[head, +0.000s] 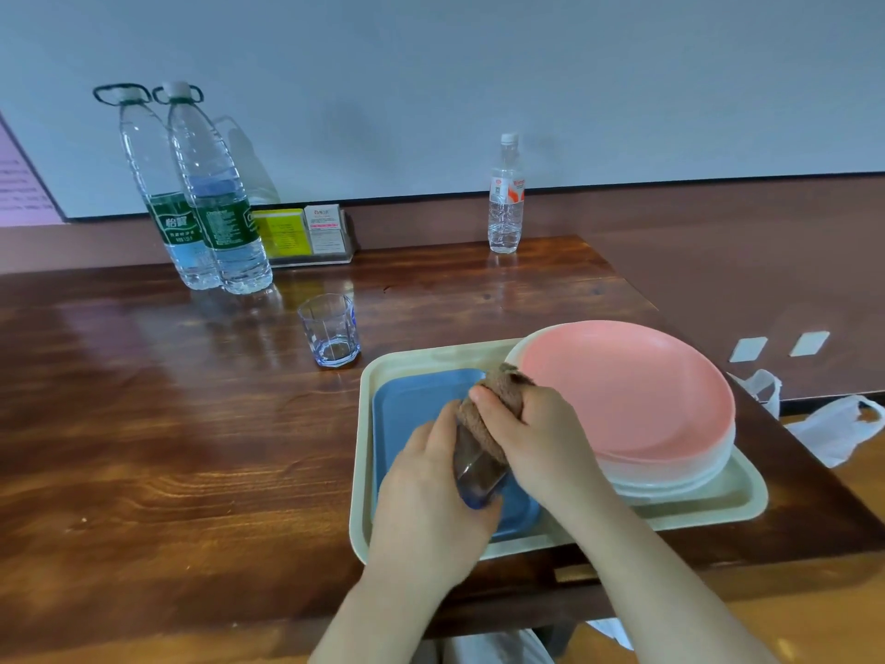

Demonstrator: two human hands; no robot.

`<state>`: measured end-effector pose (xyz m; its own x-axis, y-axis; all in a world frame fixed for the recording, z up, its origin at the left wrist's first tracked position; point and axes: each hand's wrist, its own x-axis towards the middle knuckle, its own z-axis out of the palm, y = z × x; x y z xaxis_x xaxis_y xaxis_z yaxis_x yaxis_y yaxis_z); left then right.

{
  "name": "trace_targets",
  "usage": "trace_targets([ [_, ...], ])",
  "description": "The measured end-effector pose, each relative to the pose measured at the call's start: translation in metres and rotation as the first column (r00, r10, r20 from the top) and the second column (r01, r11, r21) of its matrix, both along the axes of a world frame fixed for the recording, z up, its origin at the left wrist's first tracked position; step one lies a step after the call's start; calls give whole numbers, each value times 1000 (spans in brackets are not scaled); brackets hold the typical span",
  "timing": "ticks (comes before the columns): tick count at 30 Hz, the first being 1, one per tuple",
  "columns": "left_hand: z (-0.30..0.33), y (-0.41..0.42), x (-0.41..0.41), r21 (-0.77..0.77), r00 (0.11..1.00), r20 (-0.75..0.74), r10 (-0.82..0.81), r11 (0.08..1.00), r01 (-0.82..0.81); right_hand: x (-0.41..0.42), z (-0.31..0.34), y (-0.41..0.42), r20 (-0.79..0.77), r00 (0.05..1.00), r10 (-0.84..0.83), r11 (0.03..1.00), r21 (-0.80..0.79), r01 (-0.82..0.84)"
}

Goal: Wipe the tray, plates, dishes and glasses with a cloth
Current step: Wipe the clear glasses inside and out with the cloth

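Brown terry cloth [488, 414] is bunched over the mouth of a bluish glass [476, 476], low and centre-right in the frame, above the blue dish [412, 409] that lies inside the cream tray [709, 510]. Your left hand [431, 500] grips the glass by its base and lower wall, tilted with the rim pointing away from you; your right hand [531, 438] clenches the cloth around the rim, thumb on top. Judged step: wiping this glass, with the cloth probably pushed partly inside, though the interior cannot be seen. A second glass [330, 330] stands upright on the wooden table [143, 448], just beyond the tray's far-left corner, apart from it. Pink plate [627, 390] tops a stack of pale plates on the tray's right side, close to your right wrist. Risks, as judgement: glass is smooth and, if damp, may twist out of the left-hand grip when the right hand turns the cloth; it would drop onto the blue dish. A wide sweep of the right forearm could nudge the plate stack, whose edge overhangs the tray's far rim. Tray's near edge sits at the table edge, so downward pressure there could tip it. Two large water bottles [210, 198] upper left and a small bottle [505, 198] upper centre are well apart.
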<state>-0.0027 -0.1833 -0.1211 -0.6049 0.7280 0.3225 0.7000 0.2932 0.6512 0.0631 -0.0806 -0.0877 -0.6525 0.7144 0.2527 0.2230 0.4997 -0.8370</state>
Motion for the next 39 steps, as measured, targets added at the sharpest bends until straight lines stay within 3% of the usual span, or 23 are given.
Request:
trace_targets([
  [2,-6,2,-2,-35,982,-187,0,999,-7,-5,-3,-5,-8,995,-98,994,-48,98],
  [4,-2,1,-2,-35,986,-170,-1,999,-5,-6,0,-8,-37,992,-117,991,-76,114],
  [8,12,-5,-3,62,998,63,-21,998,17,-4,10,-7,-84,996,-23,999,-43,20],
  [11,24,-8,-4,113,910,409,-73,993,29,0,20,-4,-137,986,94,995,-28,-99],
  [13,32,-9,-5,169,744,650,-154,984,57,2,26,-2,-160,968,195,978,-38,-204],
  [16,34,-13,-5,342,325,878,-352,935,90,7,31,2,-237,912,336,919,-130,-373],
  [18,32,-15,-5,430,15,902,-431,901,50,10,31,5,-308,865,396,861,-201,-466],
  [20,29,-16,-4,540,-239,823,-515,841,46,12,29,7,-400,820,409,804,-268,-531],
  [22,25,-17,-7,597,-370,759,-536,800,66,11,29,5,-409,826,389,813,-270,-516],
  [23,23,-18,-9,596,-382,762,-523,797,96,10,27,5,-406,841,358,837,-259,-482],
  [24,24,-17,-11,571,-358,791,-496,809,140,10,26,4,-413,857,309,859,-266,-438],
  [26,28,-14,-16,447,-183,891,-416,875,186,10,25,6,-426,885,190,887,-313,-341],
  [28,32,-13,-21,293,153,936,-316,943,156,12,26,8,-391,910,140,918,-293,-267],
  [30,42,-15,-18,139,539,816,-209,976,167,15,27,10,-301,949,93,969,-193,-156],
  [33,49,-13,2,-51,904,406,-131,985,166,11,24,9,-252,967,-25,988,-152,-14],
  [34,46,-10,9,-62,974,214,-80,994,95,10,25,7,-261,965,-40,985,-171,-6],
  [36,36,-5,15,11,993,-111,34,999,-33,9,27,3,-294,955,-33,982,-188,-24],
  [37,33,-4,15,55,986,-159,58,997,-50,9,28,2,-306,952,-16,982,-184,-43],
  [39,31,-3,10,115,996,-88,31,993,-20,10,30,3,-327,945,31,981,-170,-91],
])
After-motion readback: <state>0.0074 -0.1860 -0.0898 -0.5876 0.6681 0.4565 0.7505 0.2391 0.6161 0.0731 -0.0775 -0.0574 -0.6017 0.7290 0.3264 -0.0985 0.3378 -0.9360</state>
